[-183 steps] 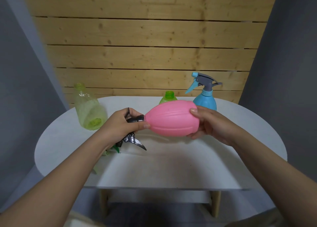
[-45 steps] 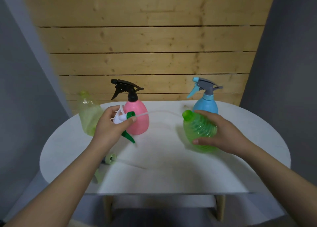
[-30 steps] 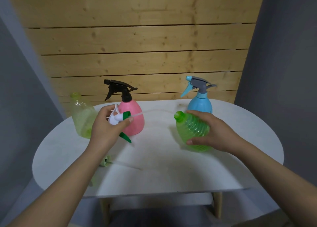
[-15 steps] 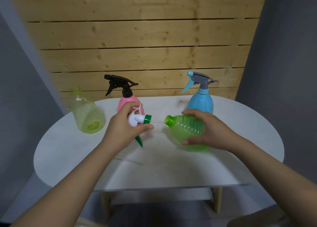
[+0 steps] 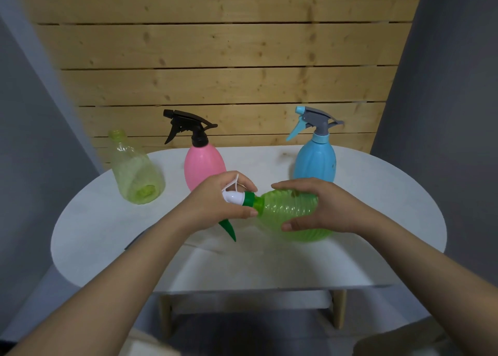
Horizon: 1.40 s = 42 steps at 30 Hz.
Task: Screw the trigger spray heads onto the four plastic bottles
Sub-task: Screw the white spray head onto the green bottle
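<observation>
My right hand [image 5: 323, 207] grips the ribbed green bottle [image 5: 288, 207], which lies tilted with its neck pointing left. My left hand [image 5: 215, 204] holds the white and green spray head [image 5: 238, 198] with its collar against the bottle's neck; the green trigger points down. The pink bottle [image 5: 203, 164] stands behind my left hand with a black spray head on it. The blue bottle [image 5: 315, 161] stands at the back right with a grey and blue spray head. A pale yellow-green bottle [image 5: 134, 172] without a head stands at the back left.
The white oval table [image 5: 377, 248] has its front edge just below my forearms. A wooden plank wall [image 5: 215, 72] rises directly behind the table, with grey surfaces on both sides.
My left hand has moved the spray head rightward, its tube sliding into the green bottle until the collar meets the neck. Earlier the pink bottle was set upright with its black head on.
</observation>
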Available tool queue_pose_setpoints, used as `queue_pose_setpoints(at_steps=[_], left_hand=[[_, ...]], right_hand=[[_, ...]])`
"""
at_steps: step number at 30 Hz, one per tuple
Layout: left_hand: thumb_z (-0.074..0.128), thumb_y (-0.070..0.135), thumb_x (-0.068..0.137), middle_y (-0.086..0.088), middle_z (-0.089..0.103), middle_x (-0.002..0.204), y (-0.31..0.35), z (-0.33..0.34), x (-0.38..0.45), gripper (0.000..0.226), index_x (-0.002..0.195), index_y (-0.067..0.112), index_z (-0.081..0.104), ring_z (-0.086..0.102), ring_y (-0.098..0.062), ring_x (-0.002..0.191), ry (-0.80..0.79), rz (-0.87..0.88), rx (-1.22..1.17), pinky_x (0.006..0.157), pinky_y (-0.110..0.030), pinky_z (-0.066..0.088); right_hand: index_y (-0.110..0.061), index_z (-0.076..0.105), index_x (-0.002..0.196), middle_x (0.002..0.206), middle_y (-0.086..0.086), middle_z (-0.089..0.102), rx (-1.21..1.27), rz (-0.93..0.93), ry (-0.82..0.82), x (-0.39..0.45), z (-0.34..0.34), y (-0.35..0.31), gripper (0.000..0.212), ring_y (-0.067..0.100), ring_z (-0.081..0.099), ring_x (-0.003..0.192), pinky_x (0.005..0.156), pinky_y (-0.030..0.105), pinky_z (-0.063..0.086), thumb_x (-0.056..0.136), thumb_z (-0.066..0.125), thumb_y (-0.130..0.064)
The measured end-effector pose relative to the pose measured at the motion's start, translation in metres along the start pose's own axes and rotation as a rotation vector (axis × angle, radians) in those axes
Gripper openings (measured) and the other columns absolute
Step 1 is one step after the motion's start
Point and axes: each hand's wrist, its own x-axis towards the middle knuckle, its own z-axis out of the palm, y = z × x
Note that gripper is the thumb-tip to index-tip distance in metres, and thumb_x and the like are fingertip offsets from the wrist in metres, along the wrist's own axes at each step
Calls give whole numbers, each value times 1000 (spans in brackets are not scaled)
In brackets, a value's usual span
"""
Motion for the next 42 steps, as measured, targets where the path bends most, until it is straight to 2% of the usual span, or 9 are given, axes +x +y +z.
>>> queue_pose_setpoints(at_steps=[3, 11, 17, 21, 25, 30, 37, 39, 42], left_hand=[[83, 21, 65, 7, 65, 90, -1, 2, 2, 30, 89, 30, 67, 59, 5, 71, -66, -44, 10, 64, -14, 49], [83, 21, 65, 8, 67, 69, 2, 1, 2, 27, 87, 25, 69, 59, -9, 51, -83, -117, -58, 49, -22, 48], [75, 18, 74, 0, 75, 71, -4, -5, 3, 15, 87, 22, 70, 57, -8, 50, 38, -174, -214, 50, -18, 47], [70, 17, 79, 1, 75, 70, -10, -14, 3, 15, 94, 18, 67, 58, -9, 53, 144, -232, -296, 49, -16, 46], [72, 22, 77, 3, 74, 70, -8, -18, -4, 23, 99, 22, 64, 56, -5, 50, 131, -201, -266, 39, -15, 39], [78, 18, 71, 13, 67, 56, -7, -15, -9, 24, 88, 29, 67, 57, -1, 44, 125, -145, -203, 38, -11, 39], [74, 25, 73, 4, 76, 73, -8, -21, -7, 15, 86, 31, 69, 61, -7, 55, 155, -250, -282, 56, -28, 39], [75, 27, 74, 6, 75, 71, -9, -22, -9, 16, 85, 36, 68, 59, -7, 57, 147, -247, -279, 44, -21, 34], [76, 22, 74, 8, 71, 63, -7, -23, -11, 23, 86, 40, 66, 60, -3, 51, 126, -215, -269, 32, -15, 30]], right_hand=[[-43, 59, 117, 102, -34, 56, 78, 34, -41, 1, -4, 0, 61, -23, 48, 94, 75, -4, 34, 61, 84, -36], [-31, 62, 117, 117, -11, 65, 362, 100, -136, 7, -11, 8, 49, -6, 60, 102, 88, 14, 47, 71, 78, -23], [-30, 56, 122, 129, 1, 58, 598, 101, 32, 6, -9, 11, 64, 4, 56, 115, 94, 21, 48, 62, 70, -45], [-33, 51, 122, 130, 10, 50, 806, 159, 39, 7, -11, 17, 53, 22, 55, 114, 93, 40, 50, 79, 67, -8], [-25, 61, 116, 103, -1, 67, 810, 159, 68, 8, -10, 15, 40, 17, 67, 90, 66, 30, 56, 77, 66, -32], [-14, 64, 109, 80, 10, 75, 603, 318, -16, 10, -8, 14, 80, 29, 71, 68, 50, 29, 51, 61, 46, -75], [-34, 55, 124, 122, 2, 62, 906, 221, -38, 11, -9, 17, 54, 16, 62, 109, 86, 32, 54, 73, 72, -33], [-32, 60, 118, 112, 5, 67, 907, 196, -33, 11, -11, 17, 48, 20, 65, 102, 79, 34, 57, 72, 73, -24], [-21, 67, 105, 95, 8, 72, 840, 221, -33, 10, -8, 12, 45, 21, 70, 78, 56, 32, 56, 69, 63, -47]])
